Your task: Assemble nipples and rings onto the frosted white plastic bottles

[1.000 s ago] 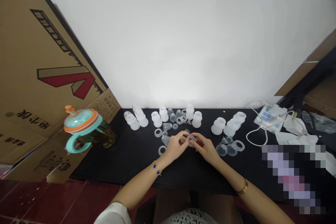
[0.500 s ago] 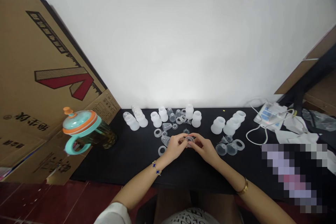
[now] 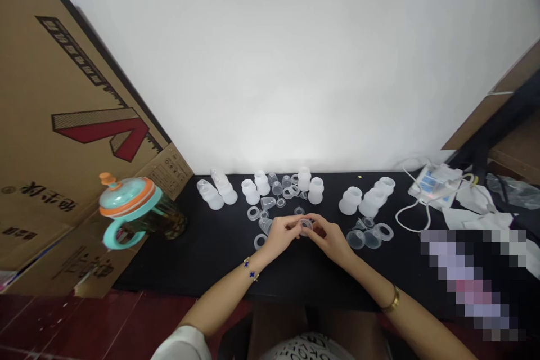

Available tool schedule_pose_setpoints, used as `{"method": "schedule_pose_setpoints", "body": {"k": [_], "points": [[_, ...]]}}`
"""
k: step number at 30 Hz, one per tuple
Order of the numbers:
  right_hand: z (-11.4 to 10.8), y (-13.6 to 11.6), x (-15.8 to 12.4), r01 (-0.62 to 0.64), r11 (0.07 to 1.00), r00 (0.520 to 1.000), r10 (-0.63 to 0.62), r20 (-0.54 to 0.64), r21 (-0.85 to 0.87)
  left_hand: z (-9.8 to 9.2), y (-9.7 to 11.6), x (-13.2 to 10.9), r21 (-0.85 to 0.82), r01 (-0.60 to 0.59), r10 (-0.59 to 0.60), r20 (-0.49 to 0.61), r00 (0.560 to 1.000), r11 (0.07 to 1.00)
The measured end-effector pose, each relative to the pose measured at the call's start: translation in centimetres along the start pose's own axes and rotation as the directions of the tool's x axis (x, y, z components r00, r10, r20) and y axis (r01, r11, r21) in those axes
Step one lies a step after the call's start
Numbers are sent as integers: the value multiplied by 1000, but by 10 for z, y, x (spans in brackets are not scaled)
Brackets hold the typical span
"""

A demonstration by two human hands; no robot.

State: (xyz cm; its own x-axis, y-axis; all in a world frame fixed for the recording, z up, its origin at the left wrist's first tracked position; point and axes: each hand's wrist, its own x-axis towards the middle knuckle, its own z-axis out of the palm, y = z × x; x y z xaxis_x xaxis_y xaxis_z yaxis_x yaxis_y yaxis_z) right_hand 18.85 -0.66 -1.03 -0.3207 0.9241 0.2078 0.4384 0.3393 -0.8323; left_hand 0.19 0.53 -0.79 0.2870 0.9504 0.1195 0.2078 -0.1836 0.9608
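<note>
Over the middle of the black table (image 3: 304,275), both hands meet on a small translucent bottle collar ring (image 3: 306,227). My left hand (image 3: 282,235) pinches its left side, and my right hand (image 3: 331,238) grips the right side with bent fingers. Whether another part sits inside the ring I cannot tell. Just left of my left hand lie a clear dome cap (image 3: 265,225) and a loose ring (image 3: 260,242), both partly covered by the hand. Beyond my fingertips is a small clear nipple-like part (image 3: 299,211).
Open white bottle bodies stand behind, such as this bottle (image 3: 315,190), and at right (image 3: 351,201) beside loose caps (image 3: 355,239). Two capped bottles (image 3: 223,186) stand at left. A large drink jug (image 3: 143,211), a cardboard box (image 3: 97,140) and a cabled power strip (image 3: 434,185) flank them.
Both hands keep hold of the ring in nearly the same place, with only very slight finger movement. The view has shifted a little.
</note>
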Motion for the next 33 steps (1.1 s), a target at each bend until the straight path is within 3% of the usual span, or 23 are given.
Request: {"method": "schedule_pose_setpoints", "body": {"k": [16,26,33], "points": [[-1,1,-1,14,1000,1000,-14,2,-11,0,5,1,-68,11,-12,-7,1000,998],[-2,0,0,12,1000,1000,-12,-3,-4,1,0,1,12,-6,6,-15,1000,1000],[-2,-1,0,24,1000,1000,-23,-17,6,1,-6,-1,-88,-16,16,3,1000,996]]}}
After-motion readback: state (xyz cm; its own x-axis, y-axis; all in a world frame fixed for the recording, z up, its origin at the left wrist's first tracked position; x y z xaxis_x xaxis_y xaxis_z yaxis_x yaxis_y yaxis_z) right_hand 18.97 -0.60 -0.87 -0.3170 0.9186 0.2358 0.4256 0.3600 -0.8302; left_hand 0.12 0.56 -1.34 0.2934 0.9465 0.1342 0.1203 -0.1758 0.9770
